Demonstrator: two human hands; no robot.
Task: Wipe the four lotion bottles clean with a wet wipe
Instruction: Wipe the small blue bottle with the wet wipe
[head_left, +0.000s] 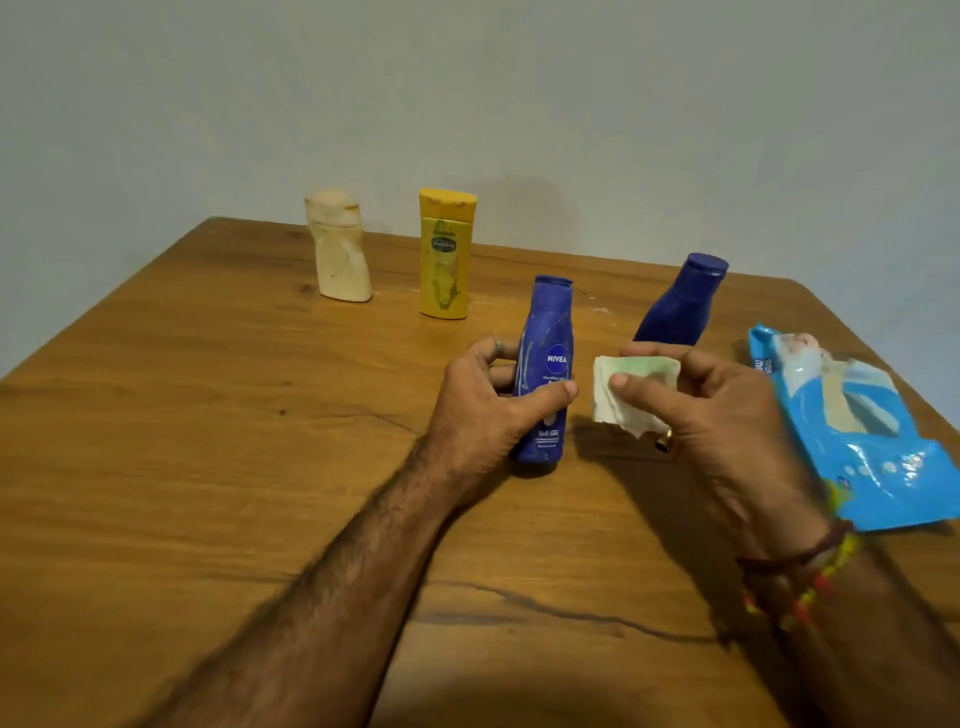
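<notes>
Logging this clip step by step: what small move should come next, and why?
Probably bring the folded wet wipe in the right hand across to the Nivea bottle and start rubbing. The left hand grips that bottle upright on the table, streaks show on it, and the wipe sits just beside it, not yet touching.

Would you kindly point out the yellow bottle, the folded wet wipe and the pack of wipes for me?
yellow bottle (444, 265): head view, on its front label.
wet wipe (618, 402): head view, on its folded face below the right thumb.
pack of wipes (852, 452): head view, on its blue wrapper.
</notes>
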